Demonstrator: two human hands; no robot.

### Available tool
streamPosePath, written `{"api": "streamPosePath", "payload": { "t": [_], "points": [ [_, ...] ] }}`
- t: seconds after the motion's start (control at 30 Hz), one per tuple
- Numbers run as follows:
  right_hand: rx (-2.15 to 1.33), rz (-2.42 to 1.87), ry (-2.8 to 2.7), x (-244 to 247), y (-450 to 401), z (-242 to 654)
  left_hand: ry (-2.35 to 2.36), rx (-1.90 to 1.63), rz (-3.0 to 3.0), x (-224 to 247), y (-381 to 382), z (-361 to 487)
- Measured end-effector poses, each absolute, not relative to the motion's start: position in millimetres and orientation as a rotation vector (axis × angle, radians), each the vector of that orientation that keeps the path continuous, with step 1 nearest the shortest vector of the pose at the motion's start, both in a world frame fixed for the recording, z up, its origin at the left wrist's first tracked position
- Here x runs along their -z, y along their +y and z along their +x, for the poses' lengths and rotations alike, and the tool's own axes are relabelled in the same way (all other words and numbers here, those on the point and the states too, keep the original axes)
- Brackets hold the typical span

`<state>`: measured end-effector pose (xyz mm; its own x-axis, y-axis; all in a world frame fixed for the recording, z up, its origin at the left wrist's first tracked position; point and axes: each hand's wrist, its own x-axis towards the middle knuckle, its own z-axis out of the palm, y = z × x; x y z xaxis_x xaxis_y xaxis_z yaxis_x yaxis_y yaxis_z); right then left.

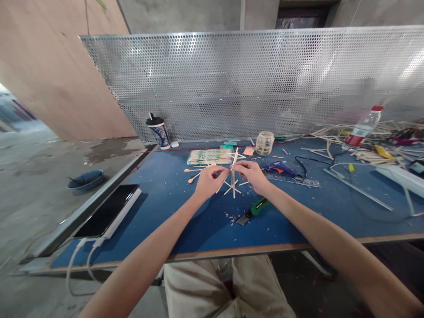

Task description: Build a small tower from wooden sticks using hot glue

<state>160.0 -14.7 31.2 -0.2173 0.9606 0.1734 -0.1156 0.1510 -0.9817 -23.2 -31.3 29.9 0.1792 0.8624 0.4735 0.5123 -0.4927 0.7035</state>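
Observation:
A spindly frame of thin wooden sticks (233,187) stands on the blue table in front of me, its upright leaning slightly and its lower sticks spread like a star. My right hand (250,174) pinches the upright from the right. From the other side my left hand (211,180) is closed, fingertips together against the same frame; the exact contact is too small to make out. Just behind the hands lies a plastic-wrapped pack of sticks (208,157). Closer to me rests a green-handled utility knife (256,208), with small wood shavings around its blade.
A blue glue gun (281,168) with its cable lies right of my hands. Behind are a round stick-built holder (264,143) and a patterned cup (159,132). A phone on a white block (107,212) lies left. A plastic bottle (364,128) and loose sticks crowd the right.

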Motion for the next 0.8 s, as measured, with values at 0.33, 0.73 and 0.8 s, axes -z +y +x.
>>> {"api": "streamPosePath", "payload": {
  "t": [0.33, 0.73, 0.8],
  "points": [
    [-1.47, -0.836, -1.315, -30.2, -13.9, 163.3, 1.229, -1.22, 1.984, -31.9, -27.9, -27.6],
    [-1.508, -0.847, -1.305, -28.9, -16.1, 162.4, 1.2, -1.286, 1.858, -31.6, -25.6, -29.3],
    [-1.517, -0.847, -1.297, -29.1, -16.6, 162.1, 1.198, -1.283, 1.845, -31.8, -25.5, -29.3]
  ]
}}
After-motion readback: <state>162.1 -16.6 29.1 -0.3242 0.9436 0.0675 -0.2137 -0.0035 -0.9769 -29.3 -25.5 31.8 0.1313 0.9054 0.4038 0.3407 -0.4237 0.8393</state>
